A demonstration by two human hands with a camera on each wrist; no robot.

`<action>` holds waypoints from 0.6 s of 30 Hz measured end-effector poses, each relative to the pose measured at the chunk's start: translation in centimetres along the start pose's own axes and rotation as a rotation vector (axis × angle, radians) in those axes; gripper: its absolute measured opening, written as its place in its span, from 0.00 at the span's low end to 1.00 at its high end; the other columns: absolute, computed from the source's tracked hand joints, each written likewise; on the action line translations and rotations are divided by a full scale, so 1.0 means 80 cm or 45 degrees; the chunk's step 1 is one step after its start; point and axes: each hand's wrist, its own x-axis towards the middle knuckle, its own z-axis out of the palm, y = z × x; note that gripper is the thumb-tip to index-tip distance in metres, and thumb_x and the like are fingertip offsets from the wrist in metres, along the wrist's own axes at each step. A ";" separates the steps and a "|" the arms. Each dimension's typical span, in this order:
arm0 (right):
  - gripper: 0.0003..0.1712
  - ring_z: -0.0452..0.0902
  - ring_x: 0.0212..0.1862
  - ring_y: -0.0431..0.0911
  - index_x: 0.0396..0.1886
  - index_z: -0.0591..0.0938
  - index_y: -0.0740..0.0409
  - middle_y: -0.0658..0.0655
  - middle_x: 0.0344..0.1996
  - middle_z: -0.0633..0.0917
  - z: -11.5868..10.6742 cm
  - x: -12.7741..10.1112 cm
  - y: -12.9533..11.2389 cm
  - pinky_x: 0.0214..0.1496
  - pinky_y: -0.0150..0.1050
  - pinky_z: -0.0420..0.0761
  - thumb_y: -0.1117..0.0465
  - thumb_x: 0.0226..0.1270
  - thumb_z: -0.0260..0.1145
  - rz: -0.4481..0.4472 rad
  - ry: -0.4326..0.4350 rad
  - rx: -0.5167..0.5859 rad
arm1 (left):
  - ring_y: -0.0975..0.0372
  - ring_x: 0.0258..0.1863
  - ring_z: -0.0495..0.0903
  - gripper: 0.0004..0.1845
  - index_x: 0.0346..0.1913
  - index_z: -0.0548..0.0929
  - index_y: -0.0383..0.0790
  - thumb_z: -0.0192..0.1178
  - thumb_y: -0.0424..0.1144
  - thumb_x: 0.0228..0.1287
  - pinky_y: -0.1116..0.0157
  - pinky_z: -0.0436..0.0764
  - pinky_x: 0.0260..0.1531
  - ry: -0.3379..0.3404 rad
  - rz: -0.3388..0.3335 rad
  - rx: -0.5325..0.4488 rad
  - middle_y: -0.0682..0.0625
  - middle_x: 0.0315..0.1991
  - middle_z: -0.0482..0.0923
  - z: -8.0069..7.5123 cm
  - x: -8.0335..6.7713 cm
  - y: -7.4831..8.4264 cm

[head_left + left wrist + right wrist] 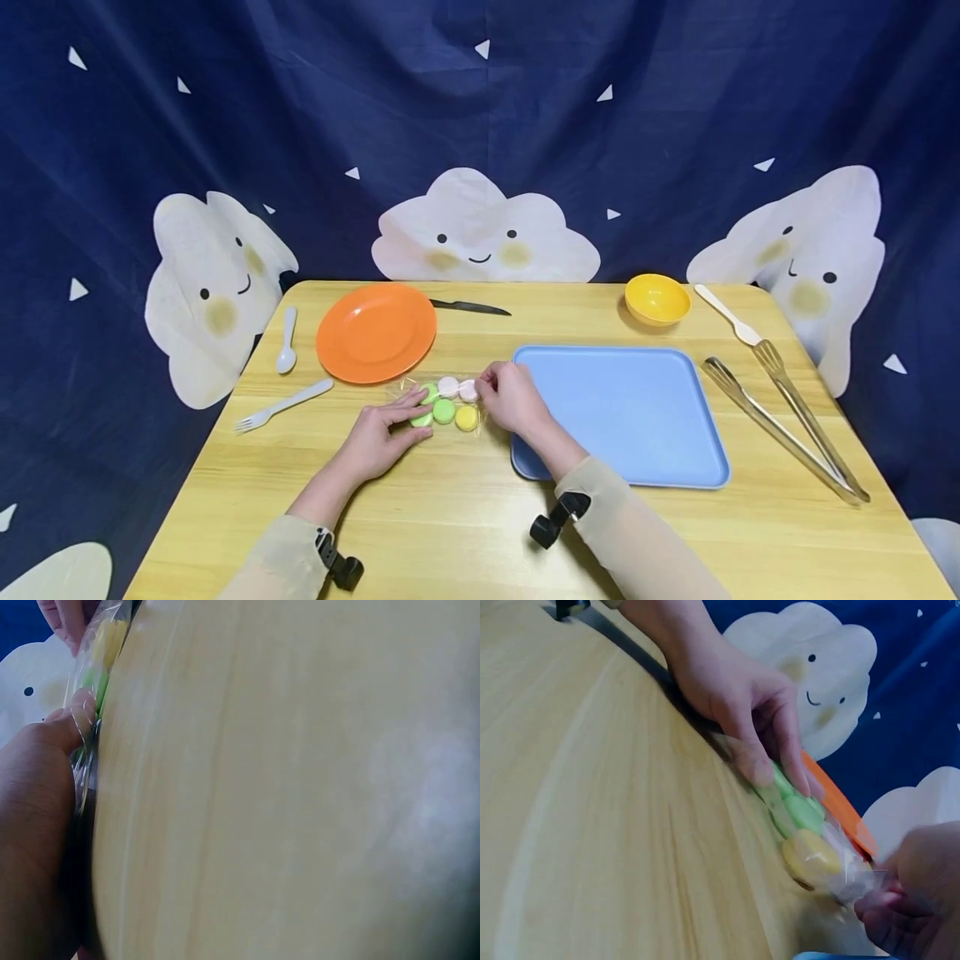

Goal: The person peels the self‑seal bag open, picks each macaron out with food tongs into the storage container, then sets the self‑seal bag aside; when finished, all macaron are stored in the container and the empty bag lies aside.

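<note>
Green, yellow and pale pink macarons [444, 412] lie in a clear plastic packet in the middle of the table. My left hand [384, 437] grips the packet's left end, thumb on the near side and fingers over the green macarons. In the left wrist view, the left thumb [82, 709] presses against the clear wrap. At the packet's right end my right hand [516, 398] pinches the film between thumb and fingers. The right wrist view shows the yellow macaron [811, 855] close to those fingertips. A blue tray [622, 417] lies under the right wrist.
Behind the packet are an orange plate [375, 333] and a dark knife [472, 307]. A pale spoon [288, 342] and fork [283, 406] lie at left. On the right are a yellow bowl [657, 300], a white utensil [727, 314] and metal tongs [783, 425].
</note>
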 end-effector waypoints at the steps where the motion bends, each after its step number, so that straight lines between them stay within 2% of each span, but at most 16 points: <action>1: 0.08 0.76 0.24 0.39 0.32 0.87 0.59 0.48 0.22 0.83 0.000 0.001 0.001 0.28 0.35 0.79 0.64 0.73 0.69 -0.001 0.003 -0.020 | 0.60 0.74 0.70 0.20 0.61 0.89 0.48 0.76 0.44 0.66 0.56 0.68 0.73 0.000 0.002 -0.002 0.57 0.68 0.77 0.000 0.000 0.000; 4: 0.10 0.77 0.25 0.40 0.29 0.86 0.58 0.49 0.23 0.84 -0.002 0.002 0.005 0.29 0.36 0.80 0.67 0.74 0.67 0.025 0.022 -0.053 | 0.60 0.73 0.70 0.21 0.60 0.90 0.47 0.76 0.43 0.66 0.56 0.68 0.73 0.004 0.006 -0.006 0.56 0.68 0.78 0.001 0.001 0.002; 10: 0.14 0.78 0.26 0.42 0.23 0.83 0.57 0.51 0.23 0.83 -0.009 -0.006 0.010 0.30 0.38 0.82 0.69 0.71 0.66 0.088 0.132 -0.090 | 0.60 0.73 0.71 0.21 0.61 0.89 0.46 0.77 0.41 0.65 0.59 0.69 0.72 0.003 0.009 -0.018 0.54 0.69 0.78 0.000 0.001 0.007; 15: 0.11 0.78 0.27 0.41 0.26 0.87 0.58 0.50 0.24 0.85 -0.012 -0.009 0.013 0.31 0.37 0.82 0.68 0.71 0.68 0.056 0.140 -0.070 | 0.60 0.73 0.70 0.21 0.61 0.89 0.46 0.77 0.41 0.66 0.60 0.68 0.73 0.003 0.013 -0.007 0.54 0.69 0.77 0.000 0.000 0.007; 18: 0.05 0.79 0.28 0.40 0.30 0.87 0.60 0.48 0.24 0.84 -0.015 -0.011 0.016 0.33 0.36 0.82 0.68 0.69 0.71 0.031 0.123 -0.064 | 0.60 0.73 0.70 0.21 0.61 0.89 0.46 0.76 0.42 0.66 0.59 0.68 0.73 0.000 0.016 0.007 0.54 0.69 0.77 -0.001 0.000 0.006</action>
